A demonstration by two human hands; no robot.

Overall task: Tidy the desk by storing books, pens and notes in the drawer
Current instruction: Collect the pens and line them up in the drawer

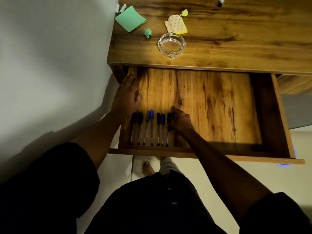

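Note:
The wooden drawer (pixel 211 102) is pulled wide open under the desk top (pixel 236 39). Several capped pens (pixel 148 129), blue and black, lie side by side in its front left corner. My right hand (pixel 181 122) has its fingers curled round the rightmost black-capped pen (pixel 168 132) of that row. My left hand (pixel 127 96) rests flat on the drawer's left side wall, fingers straight. On the desk lie a green note pad (pixel 130 19), a yellow note pad (pixel 177 25) and crumpled green (pixel 147 33) and yellow (pixel 184 13) notes.
A glass ashtray (pixel 171 44) stands near the desk's front edge. Small items lie at the desk's far left corner (pixel 120 8) and top right (pixel 220 0). A white wall runs along the left. My bare foot (pixel 148 168) is on the tiled floor below the drawer.

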